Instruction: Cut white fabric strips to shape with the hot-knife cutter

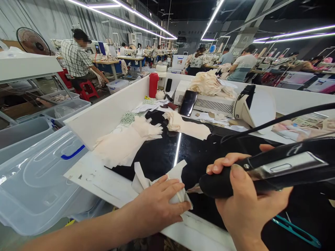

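- Head view, left hand (157,204): it lies flat, fingers spread, pressing a small cream fabric piece (176,184) onto the worktop (99,177). It pins the piece down; it does not close around it.
- Head view, right hand (246,205): its grip is wrapped firmly around the black handle of a corded hand tool (261,170). The metal tip of the tool touches the fabric piece just beside the left fingertips, at the near edge of the worktop.
- Head view, progress: a stack of cream pieces (125,143) lies further back on the left, and a second pile (183,125) lies near the middle. Which pile is finished and which is waiting cannot be told. The piece under the tip appears to be mid-treatment, with much stock left.
- Head view, surroundings: a phone (187,103) leans on a white box, a red bottle (153,85) stands behind, and teal snips (295,232) lie at the right. Clear plastic bins (34,174) stand to the left. Other people sit at benches well apart.
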Motion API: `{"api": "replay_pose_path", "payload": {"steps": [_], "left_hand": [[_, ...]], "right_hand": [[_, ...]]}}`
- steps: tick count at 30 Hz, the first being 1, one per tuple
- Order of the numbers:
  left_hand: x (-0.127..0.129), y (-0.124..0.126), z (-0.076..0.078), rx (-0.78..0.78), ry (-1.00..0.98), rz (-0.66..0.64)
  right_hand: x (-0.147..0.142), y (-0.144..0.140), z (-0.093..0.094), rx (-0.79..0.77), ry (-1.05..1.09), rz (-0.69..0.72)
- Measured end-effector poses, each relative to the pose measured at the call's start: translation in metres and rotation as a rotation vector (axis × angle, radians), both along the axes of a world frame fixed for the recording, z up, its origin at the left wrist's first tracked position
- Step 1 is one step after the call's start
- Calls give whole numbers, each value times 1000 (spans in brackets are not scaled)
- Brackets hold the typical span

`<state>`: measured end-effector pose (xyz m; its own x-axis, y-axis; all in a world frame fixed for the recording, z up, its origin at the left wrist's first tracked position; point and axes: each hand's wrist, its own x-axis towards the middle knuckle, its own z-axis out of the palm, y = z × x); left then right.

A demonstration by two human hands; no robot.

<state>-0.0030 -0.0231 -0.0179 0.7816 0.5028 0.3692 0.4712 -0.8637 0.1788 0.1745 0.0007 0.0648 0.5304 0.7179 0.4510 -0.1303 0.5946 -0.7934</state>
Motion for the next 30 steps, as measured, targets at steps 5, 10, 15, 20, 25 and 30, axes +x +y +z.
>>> {"api": "replay_pose_path", "payload": {"steps": [5,10,15,20,25,30], "left_hand": [[7,-11,-4,88,-3,51],[10,-2,8,191,-8,-22],[11,13,17,168,-6,-84],[4,22,14,118,-13,-74],[-3,26,15,76,-35,-64],[-4,28,16,106,-61,-64]], "right_hand": [[6,-1,0,-6,-27,32],[9,-3,-1,17,-37,54],[8,-3,-5,17,-40,54],[9,-4,-10,29,-68,56],[8,-3,-12,43,-66,59],[5,-3,-13,62,-43,103]]}}
